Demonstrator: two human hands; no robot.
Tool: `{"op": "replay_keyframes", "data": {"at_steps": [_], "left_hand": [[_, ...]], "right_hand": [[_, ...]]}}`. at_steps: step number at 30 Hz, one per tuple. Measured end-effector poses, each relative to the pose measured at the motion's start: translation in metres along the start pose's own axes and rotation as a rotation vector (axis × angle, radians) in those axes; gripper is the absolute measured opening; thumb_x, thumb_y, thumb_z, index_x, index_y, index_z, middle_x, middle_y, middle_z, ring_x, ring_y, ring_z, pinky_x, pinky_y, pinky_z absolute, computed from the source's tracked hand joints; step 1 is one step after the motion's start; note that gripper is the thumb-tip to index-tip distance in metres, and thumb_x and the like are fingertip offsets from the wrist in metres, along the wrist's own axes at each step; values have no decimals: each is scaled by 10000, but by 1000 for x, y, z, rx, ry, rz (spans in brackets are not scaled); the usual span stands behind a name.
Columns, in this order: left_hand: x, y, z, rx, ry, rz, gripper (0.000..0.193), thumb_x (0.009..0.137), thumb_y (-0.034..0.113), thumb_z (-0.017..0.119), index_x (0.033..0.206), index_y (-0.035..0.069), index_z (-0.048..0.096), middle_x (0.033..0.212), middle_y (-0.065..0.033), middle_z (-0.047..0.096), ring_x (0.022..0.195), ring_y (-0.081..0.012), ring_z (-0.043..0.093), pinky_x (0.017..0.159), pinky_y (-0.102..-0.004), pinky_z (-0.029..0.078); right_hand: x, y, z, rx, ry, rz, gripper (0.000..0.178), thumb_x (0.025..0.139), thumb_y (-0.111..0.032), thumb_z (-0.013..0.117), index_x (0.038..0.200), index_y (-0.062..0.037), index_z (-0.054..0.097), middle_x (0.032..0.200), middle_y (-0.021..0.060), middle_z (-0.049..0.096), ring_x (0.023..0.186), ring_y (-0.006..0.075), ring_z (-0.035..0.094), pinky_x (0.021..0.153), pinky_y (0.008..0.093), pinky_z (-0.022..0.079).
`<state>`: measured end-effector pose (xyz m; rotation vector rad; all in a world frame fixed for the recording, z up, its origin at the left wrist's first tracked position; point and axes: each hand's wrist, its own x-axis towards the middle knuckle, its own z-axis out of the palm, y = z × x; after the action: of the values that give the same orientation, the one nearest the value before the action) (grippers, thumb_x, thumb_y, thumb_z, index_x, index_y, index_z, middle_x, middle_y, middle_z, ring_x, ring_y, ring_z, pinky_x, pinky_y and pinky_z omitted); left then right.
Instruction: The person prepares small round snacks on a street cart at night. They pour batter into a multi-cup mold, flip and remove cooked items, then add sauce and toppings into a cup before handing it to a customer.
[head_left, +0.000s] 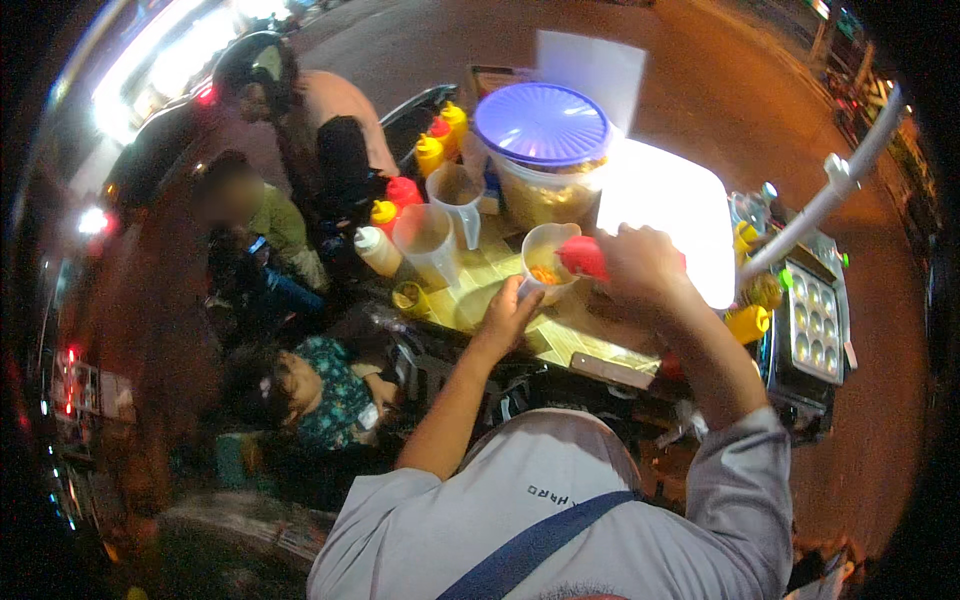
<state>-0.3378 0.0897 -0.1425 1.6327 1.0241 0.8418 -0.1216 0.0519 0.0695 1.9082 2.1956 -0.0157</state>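
at the left of the patterned table, i am noting a white squeeze bottle and a small yellow cup standing apart from the work. to their right, a front jug and a rear jug, both translucent, are standing unheld; i am not making out what either is containing.

next, my left hand is supporting a held jug near the front middle of the table; thumb and fingers are pinching its lower wall. orange contents are lying at its bottom. behind it, a clear tub is standing with its purple lid on top.

to the right, my right hand is holding a red bottle tilted, its end reaching the jug's mouth. the fingers are curling around it; i am unable to tell how the hidden fingertips are pressing.

progress, as i am judging it: the jug is already holding material, and dispensing is probably under way. bottle and jug are both awaiting release.

at the far right, a yellow bottle and a pan with round hollows are sitting untouched.
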Motion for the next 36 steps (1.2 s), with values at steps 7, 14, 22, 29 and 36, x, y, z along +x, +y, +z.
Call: {"op": "replay_keyframes", "data": {"at_steps": [7,14,22,29,36], "left_hand": [[-8,27,-13,199,111,12,565,1012,414,624,1346,-26,507,1322,-272,594,1217,-388,597,1048,-450,458],[-55,116,-39,-296,-56,119,771,871,326,850,1417,-33,441,1380,-169,555,1263,-186,567,1054,-407,500],[-14,159,-126,-201,322,109,698,829,211,871,1381,27,485,1246,-116,643,1114,-219,658,976,-375,541],[118,144,-235,222,739,317,679,780,193,872,1309,-2,493,1195,-179,656,1088,-266,682,935,-407,570],[190,60,-256,574,664,301,762,731,257,915,1316,0,499,1172,-181,669,1082,-322,665,984,-415,515]], "right_hand": [[-42,-3,111,1577,373,78,823,859,-173,826,1538,17,400,1432,212,578,1318,299,573,1113,419,448],[-52,-69,121,1612,437,-241,885,839,-116,841,1572,-5,358,1454,199,543,1335,294,552,1129,410,421],[-40,-72,80,1159,653,-272,815,863,-184,825,1550,-33,412,1448,241,531,1327,368,553,1118,414,434],[-81,-35,134,1175,550,2,569,886,-102,760,1411,-6,562,1376,215,588,1280,341,588,1083,403,467],[-142,-19,189,1231,498,287,475,895,-85,742,1338,15,603,1295,202,618,1191,328,627,995,393,516]]}}
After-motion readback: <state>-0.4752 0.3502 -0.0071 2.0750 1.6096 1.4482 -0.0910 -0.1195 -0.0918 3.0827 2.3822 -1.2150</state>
